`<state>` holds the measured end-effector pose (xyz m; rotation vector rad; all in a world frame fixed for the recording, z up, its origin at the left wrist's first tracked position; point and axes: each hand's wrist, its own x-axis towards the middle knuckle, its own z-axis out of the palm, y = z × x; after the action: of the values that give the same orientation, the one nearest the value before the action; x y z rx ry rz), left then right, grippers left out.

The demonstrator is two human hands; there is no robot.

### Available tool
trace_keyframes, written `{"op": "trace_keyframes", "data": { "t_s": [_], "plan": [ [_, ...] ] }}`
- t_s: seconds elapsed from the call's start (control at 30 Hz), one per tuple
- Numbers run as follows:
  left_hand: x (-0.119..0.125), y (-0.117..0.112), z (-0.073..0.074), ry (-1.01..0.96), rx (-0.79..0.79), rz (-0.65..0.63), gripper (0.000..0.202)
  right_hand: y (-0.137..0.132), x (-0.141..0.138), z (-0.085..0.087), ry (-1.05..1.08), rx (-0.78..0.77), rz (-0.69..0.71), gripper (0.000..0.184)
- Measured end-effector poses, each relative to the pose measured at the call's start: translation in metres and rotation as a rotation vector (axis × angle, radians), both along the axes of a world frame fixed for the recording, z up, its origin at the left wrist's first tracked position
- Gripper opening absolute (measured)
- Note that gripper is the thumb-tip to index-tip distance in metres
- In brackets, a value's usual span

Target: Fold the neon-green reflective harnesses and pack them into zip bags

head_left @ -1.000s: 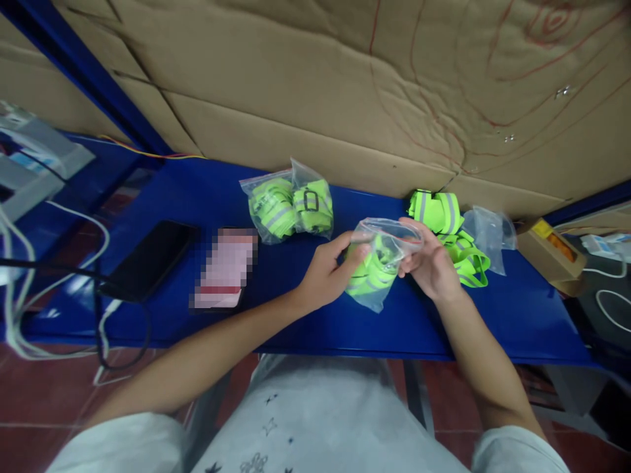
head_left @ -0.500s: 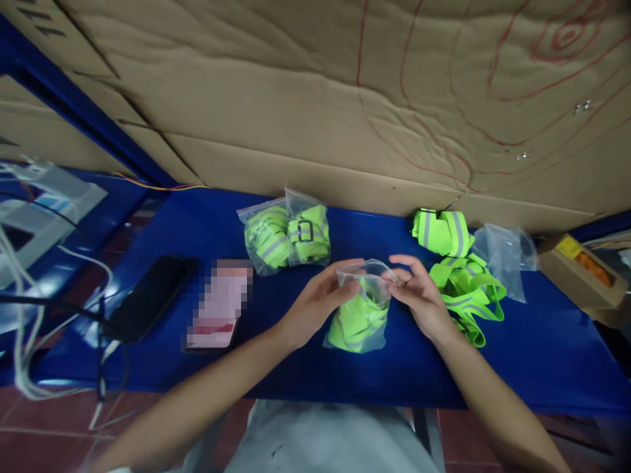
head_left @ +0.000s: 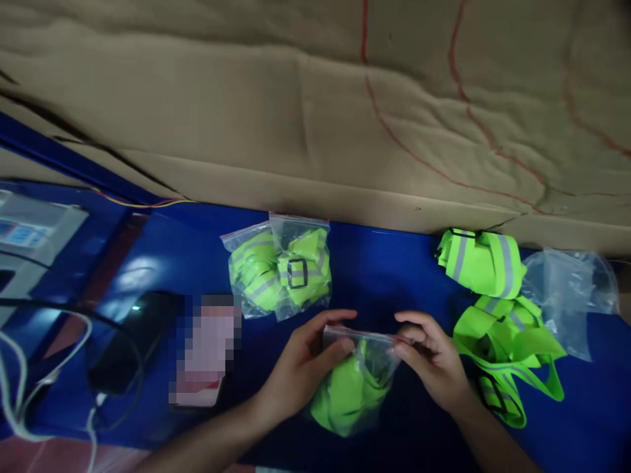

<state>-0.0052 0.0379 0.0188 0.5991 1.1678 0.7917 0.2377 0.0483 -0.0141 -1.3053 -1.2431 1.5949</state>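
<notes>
A clear zip bag with a folded neon-yellow reflective strap inside is between my two hands over the blue table. My left hand grips the bag's upper left edge, thumb on the front. At the top right corner, my right hand pinches the reddish zip strip between thumb and fingers. The bag's mouth now lies in a nearly straight line. Beyond my left hand lie two filled zip bags, a left one and a right one showing a black buckle.
Right of my hands sit a rolled reflective strap, a loose strap and empty clear bags. On the left are a blurred-out phone, a black device and white cables. Cardboard stands behind the blue table.
The bag's mouth has gone from gaping to drawn flat between my hands. My view has moved closer and tilted, so things appear larger and lower.
</notes>
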Motion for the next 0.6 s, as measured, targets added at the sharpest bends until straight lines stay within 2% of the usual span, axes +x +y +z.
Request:
{"op": "trace_keyframes", "data": {
  "t_s": [0.1,0.2,0.27,0.33,0.47,0.57,0.6],
  "plan": [
    [0.002,0.001,-0.006,-0.066,-0.065,0.045,0.043,0.003,-0.006,-0.009,0.173,-0.203,-0.05,0.037],
    [0.007,0.0,-0.011,-0.162,-0.194,0.138,0.043,0.006,-0.004,-0.012,0.263,-0.292,-0.091,0.034],
    [0.009,-0.001,-0.012,-0.212,-0.278,0.204,0.047,0.006,-0.001,-0.011,0.262,-0.278,-0.127,0.026],
    [0.011,-0.002,-0.011,-0.249,-0.295,0.217,0.053,0.006,0.001,-0.008,0.259,-0.219,-0.149,0.023],
    [0.011,-0.004,-0.009,-0.245,-0.247,0.197,0.061,0.007,0.001,-0.002,0.162,-0.065,-0.089,0.04],
    [0.008,-0.002,-0.01,-0.239,-0.221,0.176,0.055,0.009,0.0,0.003,0.006,-0.043,-0.029,0.019],
    [0.007,-0.001,-0.011,-0.234,-0.197,0.167,0.05,0.009,0.001,0.005,-0.023,-0.03,-0.017,0.021]
  ]
}}
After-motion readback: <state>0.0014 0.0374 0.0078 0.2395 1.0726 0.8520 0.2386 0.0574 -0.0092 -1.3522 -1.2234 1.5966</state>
